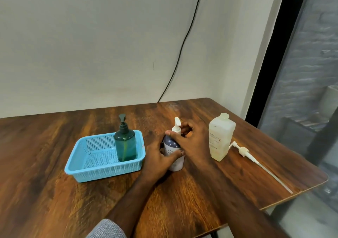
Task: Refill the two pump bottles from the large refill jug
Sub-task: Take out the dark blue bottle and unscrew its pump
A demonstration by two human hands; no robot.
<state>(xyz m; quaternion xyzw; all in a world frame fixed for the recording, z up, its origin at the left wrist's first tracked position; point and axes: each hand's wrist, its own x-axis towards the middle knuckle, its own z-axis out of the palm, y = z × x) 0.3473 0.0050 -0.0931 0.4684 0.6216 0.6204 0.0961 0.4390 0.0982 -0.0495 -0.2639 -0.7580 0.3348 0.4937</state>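
Observation:
A purple-and-white pump bottle [171, 147] stands upright on the wooden table [54, 192] near its middle. My left hand [159, 157] wraps around its lower body. My right hand [190, 140] grips the white pump collar at its top; the pump nozzle sticks up above my fingers. A dark green pump bottle [125, 142] stands upright in the right end of a blue plastic basket [87, 170]. The large translucent refill jug [220, 137] stands capped to the right of my hands, holding pale liquid.
A loose white pump with a long dip tube [256, 161] lies on the table to the right of the jug, reaching toward the table's right edge. A black cable [182, 45] hangs down the wall behind. A glass partition stands at the right.

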